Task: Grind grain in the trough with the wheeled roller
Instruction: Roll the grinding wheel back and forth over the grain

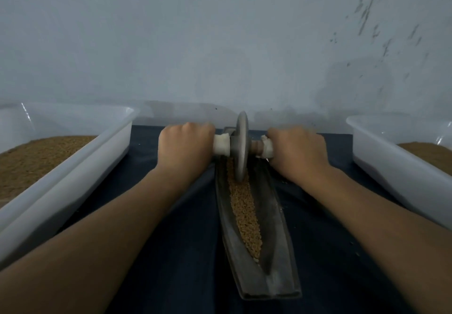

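Both hands, left (186, 147) and right (297, 151), grip the roller (242, 146) handles crosswise over the lengthwise trough (276, 235).

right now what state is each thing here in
roller: upright, at the trough's far end
trough: grain along its groove
grain: looks mostly whole
left hand: grips roller's left end
right hand: grips roller's right end
left tray: partly full of grain
right tray: partly full, brown contents

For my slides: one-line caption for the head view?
Left hand and right hand grip the wheeled roller at the far end of the grain-filled trough.
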A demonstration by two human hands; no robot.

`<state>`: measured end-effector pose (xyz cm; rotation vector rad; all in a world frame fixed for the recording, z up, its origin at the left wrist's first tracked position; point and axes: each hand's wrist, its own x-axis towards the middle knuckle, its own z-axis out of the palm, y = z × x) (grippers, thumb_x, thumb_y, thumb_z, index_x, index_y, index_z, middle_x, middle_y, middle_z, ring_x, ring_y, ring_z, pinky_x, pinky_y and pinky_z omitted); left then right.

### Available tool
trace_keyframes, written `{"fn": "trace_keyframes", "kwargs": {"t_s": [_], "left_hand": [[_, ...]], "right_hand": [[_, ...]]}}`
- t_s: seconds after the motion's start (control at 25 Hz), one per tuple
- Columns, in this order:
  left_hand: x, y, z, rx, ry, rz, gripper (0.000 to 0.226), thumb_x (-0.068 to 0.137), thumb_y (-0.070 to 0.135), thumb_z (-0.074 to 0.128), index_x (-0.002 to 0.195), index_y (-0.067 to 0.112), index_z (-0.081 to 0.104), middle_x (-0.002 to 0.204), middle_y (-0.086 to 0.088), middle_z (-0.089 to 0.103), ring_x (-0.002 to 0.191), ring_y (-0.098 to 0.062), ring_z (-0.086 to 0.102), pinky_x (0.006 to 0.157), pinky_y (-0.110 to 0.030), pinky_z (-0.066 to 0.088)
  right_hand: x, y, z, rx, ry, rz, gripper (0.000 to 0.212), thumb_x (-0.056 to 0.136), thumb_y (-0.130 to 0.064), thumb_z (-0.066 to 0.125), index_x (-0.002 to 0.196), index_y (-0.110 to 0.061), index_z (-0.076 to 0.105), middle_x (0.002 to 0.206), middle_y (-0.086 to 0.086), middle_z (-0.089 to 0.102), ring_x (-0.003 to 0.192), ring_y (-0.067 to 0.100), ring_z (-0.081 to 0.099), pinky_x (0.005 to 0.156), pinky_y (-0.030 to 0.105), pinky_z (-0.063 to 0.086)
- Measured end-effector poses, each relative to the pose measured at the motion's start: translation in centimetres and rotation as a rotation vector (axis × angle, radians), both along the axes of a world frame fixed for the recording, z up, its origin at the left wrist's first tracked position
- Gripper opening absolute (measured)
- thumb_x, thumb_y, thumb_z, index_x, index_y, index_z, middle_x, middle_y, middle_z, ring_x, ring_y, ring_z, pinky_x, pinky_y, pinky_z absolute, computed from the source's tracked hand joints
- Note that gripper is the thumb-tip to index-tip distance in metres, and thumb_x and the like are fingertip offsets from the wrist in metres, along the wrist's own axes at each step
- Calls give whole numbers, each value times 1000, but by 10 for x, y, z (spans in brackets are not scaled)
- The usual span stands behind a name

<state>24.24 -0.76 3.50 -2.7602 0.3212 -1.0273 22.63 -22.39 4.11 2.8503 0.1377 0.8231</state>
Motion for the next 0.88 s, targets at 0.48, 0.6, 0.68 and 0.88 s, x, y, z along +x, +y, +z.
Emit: {"fn": "trace_keyframes", "kwargs": {"t_s": [0.48,0.6,0.68,0.88], "left_hand": [[-62,17,-8,113,90,-51,41,74,37,70,76,29,30,58,9,26,46,-11,19,45,-25,9],[-14,-3,3,31,68,0,16,87,31,62,84,26,47,71,4,50,61,-20,53,51,-31,30],[-4,-12,14,53,78,3,8,88,28,63,92,24,58,76,1,55,69,-24,59,53,-32,32],[-53,5,10,131,96,-95,31,84,33,64,84,26,33,66,7,31,58,-17,36,49,-30,22]], "right_hand": [[-59,-12,2,-140,1,38,22,70,-43,67,76,-34,48,60,-12,39,48,10,36,45,23,18],[-11,-4,-5,-24,-16,6,20,85,-46,64,90,-29,54,78,-5,61,71,25,60,54,29,32],[0,-5,-9,51,15,8,22,88,-47,62,93,-28,53,81,-2,61,78,27,62,57,31,33],[-58,-22,-11,-3,23,110,23,79,-42,60,78,-33,39,61,-13,31,54,14,35,47,27,20]]}}
